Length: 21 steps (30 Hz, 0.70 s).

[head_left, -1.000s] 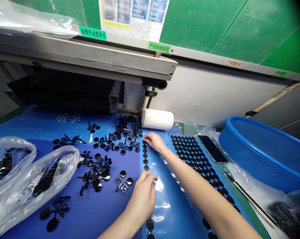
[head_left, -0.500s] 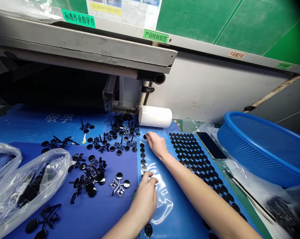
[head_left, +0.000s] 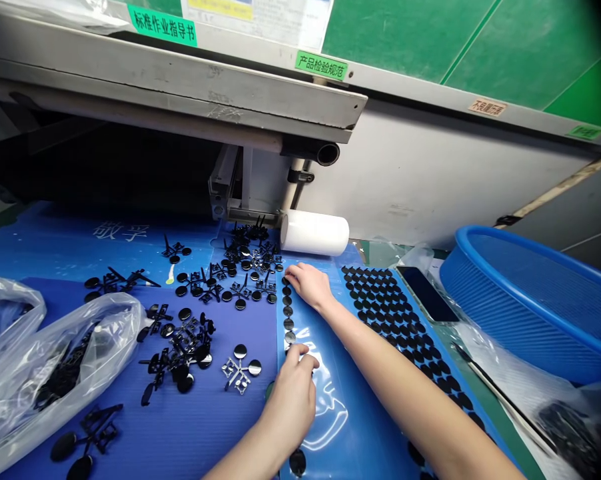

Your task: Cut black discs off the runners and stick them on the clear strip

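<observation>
My left hand (head_left: 291,400) rests on a clear shiny film sheet (head_left: 330,407) over the blue board, fingers curled and pinched at the near end of a column of small black discs (head_left: 286,312). My right hand (head_left: 305,283) reaches across to the far end of that column, fingertips pressed down on the film by the top disc. What each pinch holds is too small to see. Loose black moulded sprues with round discs (head_left: 190,343) lie scattered left of the film.
A sheet covered with rows of black discs (head_left: 395,313) lies to the right, beside a dark phone (head_left: 425,293) and a large blue basket (head_left: 535,300). A white roll (head_left: 314,233) sits under the grey machine frame (head_left: 180,87). Clear bags of black parts (head_left: 55,367) lie at left.
The camera has shifted slightly. Both hands stay on the film by the disc column; the left hand has crept a little up toward the column's near end.
</observation>
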Motion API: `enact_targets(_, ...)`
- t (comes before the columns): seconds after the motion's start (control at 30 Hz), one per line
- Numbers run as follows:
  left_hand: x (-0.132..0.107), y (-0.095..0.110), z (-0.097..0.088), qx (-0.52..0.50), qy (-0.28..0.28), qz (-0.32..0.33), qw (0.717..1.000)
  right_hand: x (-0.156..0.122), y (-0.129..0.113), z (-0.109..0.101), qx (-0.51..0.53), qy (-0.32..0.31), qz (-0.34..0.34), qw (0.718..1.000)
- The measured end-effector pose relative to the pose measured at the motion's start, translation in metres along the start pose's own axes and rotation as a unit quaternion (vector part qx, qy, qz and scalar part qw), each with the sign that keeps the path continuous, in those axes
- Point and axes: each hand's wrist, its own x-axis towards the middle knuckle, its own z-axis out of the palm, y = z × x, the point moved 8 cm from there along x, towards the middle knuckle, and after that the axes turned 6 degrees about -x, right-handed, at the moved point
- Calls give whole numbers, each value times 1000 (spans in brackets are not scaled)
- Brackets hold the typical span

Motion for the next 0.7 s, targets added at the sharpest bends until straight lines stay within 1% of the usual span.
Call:
enact_targets(0.17,1,4,-3,-23,11,5,1000,-1,0,0,16,-7,4,1000)
enact_targets(0.27,3,2,-7,-46,29,2,999,-1,0,3,35,-9,12,999)
enact_targets(0.37,5,-5,-13,-83,61,-30,994,1,2,3,66,-3,23,998)
enact_targets(0.47,3,-7,-20,-136,81,-60,986,-4,3,-7,116,18,36,992)
enact_targets(0.53,-2,-3,-29,-165,94,-67,980,-17,0,-20,163,36,38,985)
enact_targets(0.6,-8,1,-41,-180,115,-70,974,-38,-11,-33,221,34,16,975)
enact_targets(0.7,-17,2,-56,-184,156,-79,967,-76,-41,-44,309,-22,-65,949)
